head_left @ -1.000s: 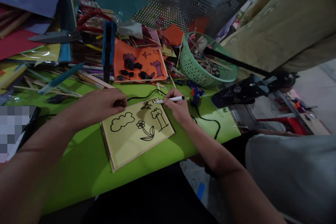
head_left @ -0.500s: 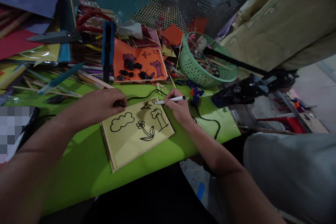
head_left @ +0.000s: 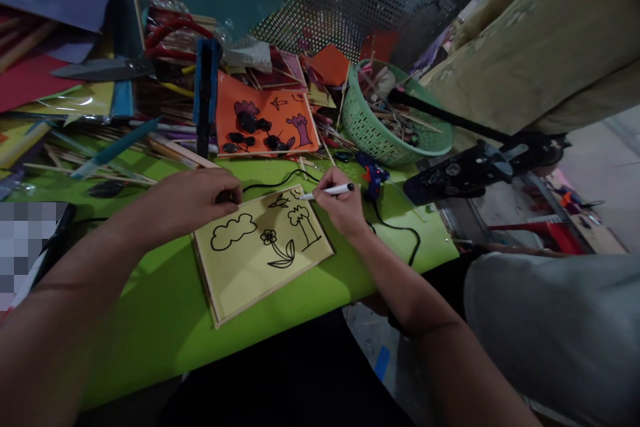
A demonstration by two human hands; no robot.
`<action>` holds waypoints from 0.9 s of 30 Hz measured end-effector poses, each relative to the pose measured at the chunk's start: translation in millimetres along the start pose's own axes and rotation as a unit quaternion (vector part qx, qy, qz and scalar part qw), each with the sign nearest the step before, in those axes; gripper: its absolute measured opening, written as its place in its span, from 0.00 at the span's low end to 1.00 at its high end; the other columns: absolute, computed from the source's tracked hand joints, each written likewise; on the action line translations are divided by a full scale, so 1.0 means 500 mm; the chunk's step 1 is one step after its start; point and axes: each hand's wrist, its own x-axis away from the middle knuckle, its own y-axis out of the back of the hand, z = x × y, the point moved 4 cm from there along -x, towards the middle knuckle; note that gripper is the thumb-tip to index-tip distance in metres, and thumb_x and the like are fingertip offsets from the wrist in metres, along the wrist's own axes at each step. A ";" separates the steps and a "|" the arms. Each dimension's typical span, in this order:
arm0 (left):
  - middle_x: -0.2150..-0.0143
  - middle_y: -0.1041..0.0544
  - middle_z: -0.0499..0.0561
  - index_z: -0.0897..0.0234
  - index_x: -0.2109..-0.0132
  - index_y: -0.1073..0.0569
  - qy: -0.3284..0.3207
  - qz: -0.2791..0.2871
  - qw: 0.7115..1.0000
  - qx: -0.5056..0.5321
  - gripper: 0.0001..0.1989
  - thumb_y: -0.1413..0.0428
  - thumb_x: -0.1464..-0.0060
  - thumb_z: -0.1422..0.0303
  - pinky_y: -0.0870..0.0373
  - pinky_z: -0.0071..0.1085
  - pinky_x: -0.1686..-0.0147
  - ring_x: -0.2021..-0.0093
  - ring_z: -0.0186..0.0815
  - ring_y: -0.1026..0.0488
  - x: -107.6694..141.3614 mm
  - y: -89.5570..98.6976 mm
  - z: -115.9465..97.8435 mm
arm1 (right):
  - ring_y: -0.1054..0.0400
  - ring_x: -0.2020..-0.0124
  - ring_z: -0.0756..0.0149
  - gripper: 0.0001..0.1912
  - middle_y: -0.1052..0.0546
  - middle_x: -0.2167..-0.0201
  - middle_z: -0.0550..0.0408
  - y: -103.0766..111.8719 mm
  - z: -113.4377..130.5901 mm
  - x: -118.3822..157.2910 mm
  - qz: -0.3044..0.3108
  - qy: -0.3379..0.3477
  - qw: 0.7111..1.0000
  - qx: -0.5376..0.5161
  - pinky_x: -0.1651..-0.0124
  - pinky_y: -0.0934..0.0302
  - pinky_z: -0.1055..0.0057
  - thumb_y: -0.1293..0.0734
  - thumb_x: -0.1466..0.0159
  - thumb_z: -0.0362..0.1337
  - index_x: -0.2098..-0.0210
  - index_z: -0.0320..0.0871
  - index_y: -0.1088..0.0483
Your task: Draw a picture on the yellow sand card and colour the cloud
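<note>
A: ok, from the head camera, what are the hands doing?

B: The right hand has a white marker pinched in its fingers, tip at the far right corner of the yellow sheet. The left hand is loosely curled by the far left edge, can't tell if it's gripping anything.

A: And where's the sheet lol, that desk is chaos.

B: Flat on the green bit, right in front of the person. Got a cloud, flower and tree in black. Orange picture lies beyond it, blue glue gun beside the green basket.
</note>
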 end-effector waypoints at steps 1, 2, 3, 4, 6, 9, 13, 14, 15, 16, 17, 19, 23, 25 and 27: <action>0.57 0.20 0.52 0.59 0.59 0.24 0.001 0.000 1.000 0.000 0.12 0.50 0.41 0.62 0.38 0.36 0.62 0.59 0.41 0.26 0.000 0.000 0.000 | 0.42 0.73 0.68 0.07 0.34 0.77 0.62 0.001 0.001 0.001 0.001 0.008 1.000 0.013 0.69 0.47 0.69 0.33 0.44 0.35 0.75 0.47 0.37; 0.57 0.20 0.52 0.59 0.59 0.24 0.002 0.001 1.000 0.000 0.12 0.50 0.41 0.61 0.38 0.36 0.62 0.59 0.41 0.26 0.000 0.000 0.000 | 0.42 0.73 0.69 0.08 0.34 0.77 0.62 0.001 0.004 0.002 0.004 0.017 1.000 0.026 0.69 0.47 0.69 0.33 0.43 0.35 0.75 0.47 0.37; 0.57 0.20 0.52 0.59 0.59 0.24 0.002 0.002 1.000 -0.001 0.12 0.50 0.41 0.61 0.38 0.36 0.62 0.59 0.42 0.26 0.000 -0.001 0.001 | 0.42 0.73 0.69 0.08 0.34 0.77 0.63 0.002 0.007 0.003 0.007 0.027 0.999 0.040 0.69 0.48 0.69 0.33 0.43 0.34 0.75 0.47 0.37; 0.56 0.20 0.52 0.59 0.58 0.24 0.002 0.002 1.000 -0.002 0.12 0.50 0.41 0.61 0.38 0.36 0.62 0.58 0.42 0.26 0.000 -0.001 0.002 | 0.43 0.74 0.69 0.08 0.34 0.77 0.63 0.001 0.011 0.004 0.011 0.038 0.998 0.055 0.70 0.49 0.69 0.33 0.43 0.33 0.74 0.47 0.37; 0.57 0.20 0.52 0.59 0.58 0.24 0.001 0.000 1.000 -0.004 0.12 0.49 0.41 0.61 0.39 0.35 0.63 0.59 0.41 0.26 0.000 -0.001 0.003 | 0.43 0.75 0.70 0.07 0.35 0.78 0.64 -0.001 0.024 0.006 0.017 0.060 0.994 0.092 0.70 0.51 0.69 0.33 0.43 0.32 0.73 0.46 0.38; 0.57 0.20 0.52 0.59 0.59 0.23 0.001 0.000 1.000 -0.006 0.12 0.49 0.40 0.62 0.39 0.35 0.63 0.59 0.40 0.26 -0.001 0.000 0.000 | 0.43 0.75 0.70 0.08 0.35 0.78 0.64 -0.009 0.046 0.009 0.022 0.089 0.983 0.157 0.70 0.52 0.69 0.35 0.44 0.31 0.73 0.47 0.39; 0.57 0.20 0.53 0.59 0.59 0.23 0.005 -0.006 1.000 -0.018 0.11 0.48 0.42 0.63 0.39 0.35 0.64 0.59 0.42 0.26 -0.002 0.003 -0.006 | 0.44 0.75 0.70 0.09 0.36 0.77 0.64 -0.020 0.061 0.011 0.027 0.120 0.969 0.214 0.69 0.51 0.69 0.35 0.45 0.30 0.74 0.47 0.41; 0.57 0.19 0.53 0.59 0.59 0.23 0.006 -0.008 1.000 -0.018 0.10 0.48 0.42 0.63 0.39 0.35 0.64 0.59 0.42 0.26 -0.002 0.004 -0.006 | 0.44 0.75 0.70 0.09 0.36 0.77 0.64 -0.021 0.060 0.010 0.026 0.120 0.969 0.214 0.69 0.51 0.69 0.35 0.45 0.30 0.74 0.47 0.41; 0.57 0.19 0.53 0.59 0.59 0.23 0.005 -0.009 1.000 -0.015 0.10 0.48 0.42 0.63 0.38 0.36 0.64 0.59 0.43 0.25 -0.001 0.004 -0.006 | 0.44 0.75 0.70 0.09 0.36 0.77 0.64 -0.019 0.058 0.009 0.026 0.116 0.971 0.206 0.69 0.51 0.69 0.35 0.45 0.30 0.73 0.47 0.41; 0.57 0.19 0.53 0.59 0.59 0.23 0.002 -0.010 1.000 -0.011 0.10 0.48 0.42 0.63 0.38 0.36 0.64 0.59 0.43 0.25 -0.001 0.004 -0.007 | 0.44 0.75 0.70 0.08 0.35 0.78 0.64 -0.017 0.055 0.008 0.024 0.111 0.975 0.191 0.70 0.51 0.69 0.35 0.44 0.31 0.73 0.47 0.40; 0.58 0.19 0.54 0.59 0.60 0.23 -0.002 -0.013 1.000 -0.007 0.10 0.48 0.42 0.64 0.37 0.37 0.64 0.59 0.44 0.25 0.000 0.005 -0.008 | 0.44 0.75 0.70 0.08 0.35 0.77 0.64 -0.014 0.052 0.007 0.021 0.106 0.979 0.173 0.70 0.51 0.70 0.35 0.44 0.31 0.73 0.47 0.39; 0.58 0.19 0.54 0.58 0.60 0.23 -0.003 -0.015 1.000 -0.005 0.09 0.47 0.42 0.64 0.37 0.37 0.64 0.60 0.44 0.24 0.001 0.005 -0.009 | 0.43 0.75 0.70 0.07 0.34 0.77 0.64 -0.007 0.049 0.005 0.015 0.099 0.985 0.140 0.70 0.51 0.70 0.34 0.42 0.32 0.73 0.47 0.38; 0.56 0.18 0.55 0.59 0.60 0.23 0.005 -0.016 1.000 -0.007 0.08 0.47 0.42 0.65 0.37 0.36 0.65 0.60 0.44 0.24 0.001 0.004 -0.009 | 0.42 0.74 0.69 0.09 0.33 0.76 0.63 -0.003 0.052 0.002 0.011 0.093 0.987 0.126 0.69 0.50 0.69 0.34 0.41 0.32 0.73 0.47 0.38; 0.56 0.18 0.54 0.58 0.60 0.23 0.000 -0.020 1.000 -0.003 0.08 0.47 0.42 0.65 0.37 0.36 0.65 0.60 0.44 0.24 0.001 0.003 -0.007 | 0.42 0.74 0.69 0.09 0.33 0.76 0.63 -0.005 0.052 0.002 0.013 0.092 0.987 0.132 0.69 0.50 0.68 0.34 0.41 0.32 0.74 0.47 0.38; 0.57 0.18 0.54 0.58 0.60 0.23 -0.008 -0.023 1.000 0.002 0.08 0.47 0.42 0.65 0.37 0.35 0.66 0.60 0.44 0.24 0.001 0.001 -0.006 | 0.42 0.74 0.69 0.09 0.34 0.76 0.63 -0.008 0.050 0.003 0.015 0.094 0.986 0.138 0.69 0.50 0.68 0.34 0.41 0.32 0.74 0.47 0.38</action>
